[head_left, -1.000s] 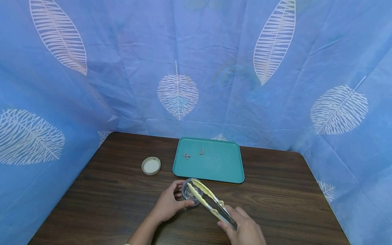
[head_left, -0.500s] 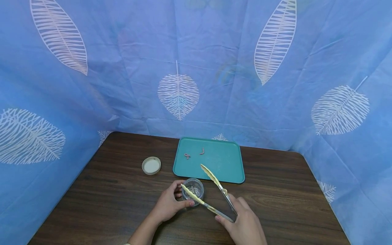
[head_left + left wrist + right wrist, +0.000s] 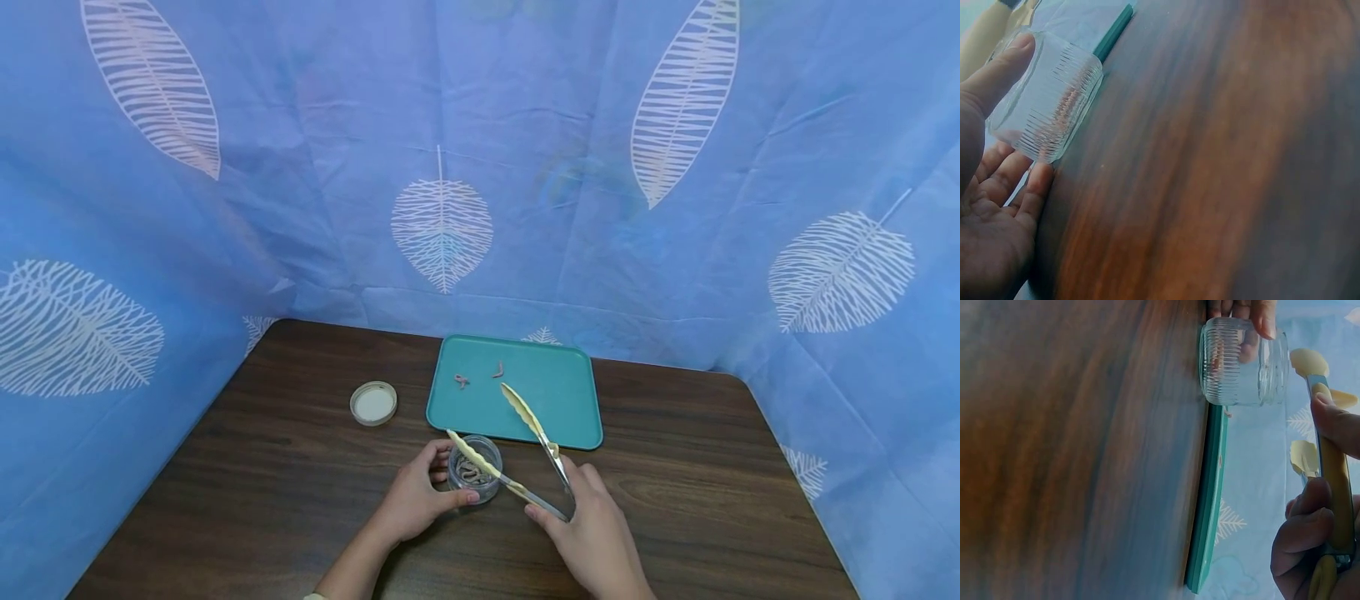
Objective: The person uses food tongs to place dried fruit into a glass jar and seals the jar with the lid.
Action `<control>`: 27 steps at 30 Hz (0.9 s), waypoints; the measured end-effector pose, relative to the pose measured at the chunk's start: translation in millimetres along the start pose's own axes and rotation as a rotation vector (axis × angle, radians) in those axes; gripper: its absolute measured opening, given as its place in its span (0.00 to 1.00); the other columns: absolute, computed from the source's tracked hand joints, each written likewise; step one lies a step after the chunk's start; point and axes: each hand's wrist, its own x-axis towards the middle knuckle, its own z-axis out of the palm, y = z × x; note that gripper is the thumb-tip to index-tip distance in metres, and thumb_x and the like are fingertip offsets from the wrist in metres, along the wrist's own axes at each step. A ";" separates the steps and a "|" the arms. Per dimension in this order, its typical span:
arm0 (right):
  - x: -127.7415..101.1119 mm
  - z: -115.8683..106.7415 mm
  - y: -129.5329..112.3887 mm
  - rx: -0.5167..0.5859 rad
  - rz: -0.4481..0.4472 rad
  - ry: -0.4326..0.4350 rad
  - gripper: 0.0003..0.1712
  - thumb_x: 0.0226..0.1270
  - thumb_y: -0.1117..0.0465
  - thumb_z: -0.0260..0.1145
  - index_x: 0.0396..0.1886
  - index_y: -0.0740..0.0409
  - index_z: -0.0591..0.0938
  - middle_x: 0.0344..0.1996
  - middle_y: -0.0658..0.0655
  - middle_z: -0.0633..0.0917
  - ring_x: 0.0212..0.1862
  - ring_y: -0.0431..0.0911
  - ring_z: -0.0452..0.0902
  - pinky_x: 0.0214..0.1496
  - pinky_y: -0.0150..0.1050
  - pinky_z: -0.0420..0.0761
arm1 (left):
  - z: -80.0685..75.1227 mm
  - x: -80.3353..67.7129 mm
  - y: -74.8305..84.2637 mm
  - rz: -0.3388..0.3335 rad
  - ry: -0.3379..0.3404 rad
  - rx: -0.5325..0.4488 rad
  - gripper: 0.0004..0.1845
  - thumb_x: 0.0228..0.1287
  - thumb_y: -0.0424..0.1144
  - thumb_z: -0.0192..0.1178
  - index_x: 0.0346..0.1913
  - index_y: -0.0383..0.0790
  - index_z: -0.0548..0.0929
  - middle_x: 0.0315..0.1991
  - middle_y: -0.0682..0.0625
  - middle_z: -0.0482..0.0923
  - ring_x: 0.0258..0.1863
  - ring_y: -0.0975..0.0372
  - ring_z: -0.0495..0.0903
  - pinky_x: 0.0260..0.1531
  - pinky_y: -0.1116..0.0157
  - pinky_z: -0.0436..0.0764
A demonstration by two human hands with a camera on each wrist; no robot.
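My left hand [image 3: 420, 493] holds a small clear glass jar [image 3: 492, 488], thumb at the near side and fingers behind it. Inside lie thin, pale, worm-like strands [image 3: 471, 473]. The ridged lower wall of the jar [image 3: 1041, 94] shows in the left wrist view, upright on the table. My right hand [image 3: 596, 533] grips metal tongs [image 3: 551, 457] with cream-coloured tips. Their arms are spread wide and nothing is between them; one arm passes over the jar's mouth, the other reaches over the tray's near edge. In the right wrist view the tongs [image 3: 1335, 487] stand above the jar's rim.
A teal tray [image 3: 558, 400] lies behind the jar. On it are two small pink worm-like pieces, one curled [image 3: 461, 382] and one bent [image 3: 499, 369]. A round lid [image 3: 373, 403] rests left of the tray on the dark wooden table [image 3: 300, 467]. Blue leaf-print cloth [image 3: 540, 167] surrounds the table.
The tongs' arms have spread from nearly together over the jar to wide apart, and their tips have moved up and away from me. My left hand keeps holding the jar in place.
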 end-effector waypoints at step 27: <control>44.2 15.1 -9.5 -0.023 -0.063 0.010 0.47 0.68 0.46 0.81 0.77 0.66 0.75 0.42 0.58 0.80 0.26 0.43 0.66 0.27 0.36 0.67 | -0.2 0.7 -1.2 -0.011 -0.011 -0.011 0.44 0.56 0.53 0.85 0.73 0.47 0.76 0.67 0.43 0.81 0.64 0.52 0.82 0.64 0.51 0.84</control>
